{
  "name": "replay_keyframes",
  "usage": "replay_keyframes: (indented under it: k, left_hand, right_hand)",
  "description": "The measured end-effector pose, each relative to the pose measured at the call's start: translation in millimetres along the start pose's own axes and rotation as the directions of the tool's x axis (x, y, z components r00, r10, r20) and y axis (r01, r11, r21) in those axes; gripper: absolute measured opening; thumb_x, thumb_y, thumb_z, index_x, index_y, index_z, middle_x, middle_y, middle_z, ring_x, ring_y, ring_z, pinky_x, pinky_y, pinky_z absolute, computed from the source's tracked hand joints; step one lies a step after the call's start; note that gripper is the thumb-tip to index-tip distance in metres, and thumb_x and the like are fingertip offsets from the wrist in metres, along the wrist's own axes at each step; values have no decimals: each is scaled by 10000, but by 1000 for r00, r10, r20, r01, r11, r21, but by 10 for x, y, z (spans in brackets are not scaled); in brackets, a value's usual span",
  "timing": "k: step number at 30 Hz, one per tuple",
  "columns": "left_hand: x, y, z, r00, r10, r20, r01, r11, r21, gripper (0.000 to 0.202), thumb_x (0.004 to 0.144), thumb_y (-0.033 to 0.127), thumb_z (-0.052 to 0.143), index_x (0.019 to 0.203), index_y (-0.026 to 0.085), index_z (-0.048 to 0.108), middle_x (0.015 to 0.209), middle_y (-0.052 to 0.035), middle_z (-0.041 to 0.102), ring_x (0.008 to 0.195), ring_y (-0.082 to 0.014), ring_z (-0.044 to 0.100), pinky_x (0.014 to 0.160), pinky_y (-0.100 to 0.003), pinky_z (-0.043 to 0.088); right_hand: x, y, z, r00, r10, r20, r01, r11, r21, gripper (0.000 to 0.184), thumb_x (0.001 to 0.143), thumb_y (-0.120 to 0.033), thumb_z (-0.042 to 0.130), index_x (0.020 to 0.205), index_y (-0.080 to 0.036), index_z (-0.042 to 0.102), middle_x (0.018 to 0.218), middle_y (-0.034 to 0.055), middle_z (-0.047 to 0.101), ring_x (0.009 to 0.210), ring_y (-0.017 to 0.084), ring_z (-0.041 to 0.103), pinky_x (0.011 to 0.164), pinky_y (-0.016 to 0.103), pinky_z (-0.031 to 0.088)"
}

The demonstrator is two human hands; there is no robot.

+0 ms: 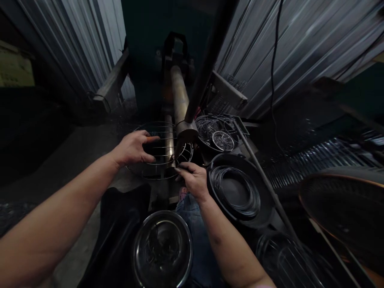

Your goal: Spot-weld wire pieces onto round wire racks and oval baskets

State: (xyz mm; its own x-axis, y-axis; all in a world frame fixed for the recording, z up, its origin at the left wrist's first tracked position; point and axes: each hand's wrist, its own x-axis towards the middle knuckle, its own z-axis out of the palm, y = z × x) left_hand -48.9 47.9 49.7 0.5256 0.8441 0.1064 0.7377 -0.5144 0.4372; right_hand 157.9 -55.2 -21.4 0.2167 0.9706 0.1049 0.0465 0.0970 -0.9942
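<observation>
A round wire frame (163, 155), with several straight wires across its ring, is held level over my knees. My left hand (135, 148) grips its left side, thumb and fingers closed on the wires. My right hand (193, 178) pinches at the frame's near right edge, close to a metal tip; the small piece between those fingertips is too dark to name. The frame reaches around the lower metal bar (169, 138) of a machine. Above it, the machine's thick upper cylinder (180, 94) points toward me, and a smaller curved wire piece (189, 152) shows beneath its end.
A metal bowl (136, 248) with small wire pieces rests at my lap. To the right stand a black basin (268, 206) holding coiled wire (252, 204) and a pile of wire rings (207, 124). A dark slanting bar (207, 60) crosses above the machine.
</observation>
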Motion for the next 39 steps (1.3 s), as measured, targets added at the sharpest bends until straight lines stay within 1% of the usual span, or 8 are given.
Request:
replay_keyframes:
  k: [3,10,15,20,25,28,31,39]
  left_hand:
    - [0,-3,3,1000,-12,4,12,1000,0,727,613,424,736,1295,213,600,1100,-56,569,969,-227,560,870,-330,435]
    - [-5,21,-10,1000,-15,4,15,999,-33,738,578,397,754,1274,193,618,1018,-60,584,909,-225,564,804,-325,441]
    - [-14,61,-47,1000,-7,-23,8,998,59,757,567,456,734,1278,227,616,1032,-38,570,938,-229,557,829,-312,431]
    - [26,60,-82,1000,9,-4,-8,991,131,760,568,453,714,1293,251,603,1070,-26,573,950,-222,554,832,-287,417]
    - [62,20,-41,999,11,39,-16,992,128,757,566,436,712,1291,244,607,1051,-27,577,919,-216,563,804,-278,424]
    - [54,0,-21,999,28,34,-32,991,131,741,572,430,708,1286,257,611,1050,-27,578,927,-214,565,807,-277,428]
    - [51,-8,-38,999,45,15,-46,991,127,732,574,410,708,1283,258,612,1072,-33,577,950,-220,567,824,-284,429]
    - [111,6,-87,998,48,50,-52,995,87,717,585,426,721,1269,237,624,1079,-43,582,972,-224,568,856,-290,428]
  right_hand:
    - [1,-9,0,1000,0,-8,0,1000,-6,110,676,-297,710,702,-190,706,544,-26,620,446,122,568,475,238,435]
    - [-11,-88,53,999,36,-19,-36,998,43,133,631,-306,713,650,-180,678,540,-29,622,412,111,554,447,230,418]
    - [-13,-81,44,1000,-12,-12,12,1000,17,153,644,-334,706,659,-185,673,482,-42,590,431,119,553,484,235,434]
    - [-23,-100,72,999,-2,-43,2,1000,4,212,622,-378,719,677,-180,668,481,-38,590,416,125,548,469,241,436]
    - [-40,-88,89,999,2,-54,-3,1000,-11,208,633,-381,712,679,-182,669,507,-33,601,428,125,557,477,241,434]
    - [-48,-72,100,999,-2,-54,2,1000,3,202,639,-372,714,680,-180,666,490,-37,590,420,126,553,466,238,421]
    - [-45,-62,117,998,-8,-60,10,1000,26,171,637,-339,710,682,-179,671,489,-41,585,414,119,535,466,237,415]
    - [-29,-22,136,997,8,-73,-3,998,69,154,653,-324,693,706,-179,689,500,-44,570,409,101,500,459,228,401]
